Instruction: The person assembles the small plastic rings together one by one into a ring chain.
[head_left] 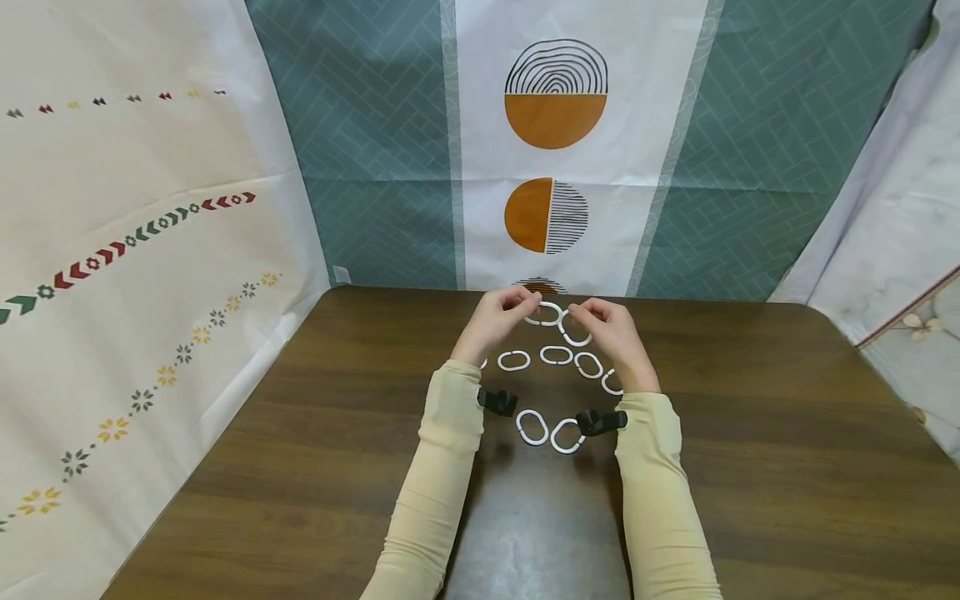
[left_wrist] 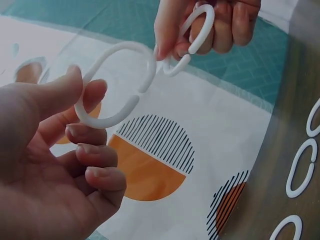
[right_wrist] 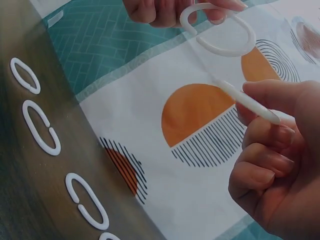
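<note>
My left hand (head_left: 498,317) pinches a white plastic oval link (left_wrist: 118,46) between thumb and forefinger; a small gap shows in the link's side. In my right hand (head_left: 611,329) a second white oval link (right_wrist: 247,101) is pinched the same way, seen nearly edge-on in the right wrist view. Both hands are raised over the far part of the table, a short way apart. The two links come close together between them, end toward side, overlapping in the head view. The other fingers of each hand are curled toward the palm.
Several more white links lie on the brown wooden table (head_left: 337,433), among them one link (head_left: 513,360) beyond the left wrist and two nearer links (head_left: 532,427) between the forearms. A patterned cloth (head_left: 375,150) hangs behind the table's far edge.
</note>
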